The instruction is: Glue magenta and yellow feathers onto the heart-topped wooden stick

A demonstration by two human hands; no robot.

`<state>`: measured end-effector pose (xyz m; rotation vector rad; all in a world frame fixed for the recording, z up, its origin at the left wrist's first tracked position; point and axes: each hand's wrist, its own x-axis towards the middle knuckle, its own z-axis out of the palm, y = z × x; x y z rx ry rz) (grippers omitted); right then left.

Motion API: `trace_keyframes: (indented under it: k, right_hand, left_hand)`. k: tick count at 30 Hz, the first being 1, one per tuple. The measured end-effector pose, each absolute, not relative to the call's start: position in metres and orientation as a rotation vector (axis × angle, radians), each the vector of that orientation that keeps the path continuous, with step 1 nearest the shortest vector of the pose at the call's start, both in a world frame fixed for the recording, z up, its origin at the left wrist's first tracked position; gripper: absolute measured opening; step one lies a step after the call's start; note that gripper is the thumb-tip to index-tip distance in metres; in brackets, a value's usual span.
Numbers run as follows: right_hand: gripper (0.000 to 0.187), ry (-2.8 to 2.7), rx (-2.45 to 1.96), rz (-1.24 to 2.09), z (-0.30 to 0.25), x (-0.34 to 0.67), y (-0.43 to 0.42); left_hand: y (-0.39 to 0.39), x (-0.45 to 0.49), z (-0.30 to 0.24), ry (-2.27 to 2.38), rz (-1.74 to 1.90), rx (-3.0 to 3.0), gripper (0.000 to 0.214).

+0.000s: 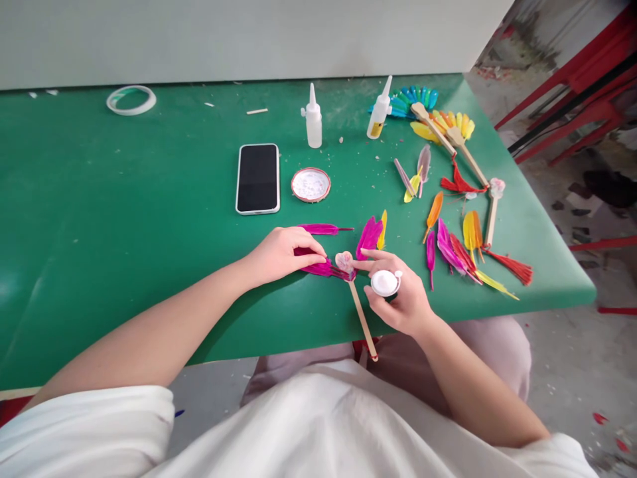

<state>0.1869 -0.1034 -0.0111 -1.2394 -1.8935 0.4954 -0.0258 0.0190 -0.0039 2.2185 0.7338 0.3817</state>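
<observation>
My left hand [283, 253] rests on the green table [124, 219] with its fingers closed down on magenta feathers [318, 268] laid at the head of a wooden stick [362, 317]. My right hand [398, 292] is curled around a small white round container [384, 283], and its forefinger stretches left to touch the pale heart-shaped piece [344, 260] at the top of the stick. The stick runs down past the table's front edge toward my lap. A magenta feather [369, 236] and a yellow one [383, 228] lie just beyond my fingers.
A phone [257, 178] lies face up beside a round lid [310, 184] of white stuff. Two glue bottles [313, 120] [378, 113] stand behind. Loose coloured feathers [462, 252] and finished feather fans [438, 123] lie to the right, a tape roll [131, 99] far left. Red chair frames [577, 86] stand off the right edge.
</observation>
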Motion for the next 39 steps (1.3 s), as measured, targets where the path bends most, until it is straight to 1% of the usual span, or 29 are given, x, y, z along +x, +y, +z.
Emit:
trace_keyframes:
  k: [6,12,19,28,33,39]
  right_hand:
    - [0.035,-2.021,-1.288,0.494,-0.0127,0.185,-0.1006]
    - [0.038,-2.036,-1.321,0.467,-0.013,0.1842,-0.0993]
    - [0.035,-2.039,-1.321,0.461,-0.0129,0.185,-0.0991]
    - [0.039,-2.045,-1.247,0.434,-0.0143,0.186,-0.1036]
    - [0.043,-2.053,-1.247,0.482,-0.0148,0.1856,-0.1032]
    - [0.041,-2.024,-1.22,0.509,-0.0141,0.1846,-0.1024]
  left_hand:
    - [0.0191,-0.0256,-0.0014,0.705,0.363,2.232,0.016]
    - [0.0209,-0.0259,0.0,0.652,0.296,2.294,0.018]
    - [0.0215,-0.0264,-0.0016,0.646,0.328,2.309,0.015]
    - [0.0203,-0.0276,-0.0015,0.648,0.353,2.288,0.014]
    - [0.0196,-0.0265,-0.0009,0.665,0.344,2.285,0.015]
    - [0.0185,-0.0261,-0.0005,0.688,0.347,2.273,0.014]
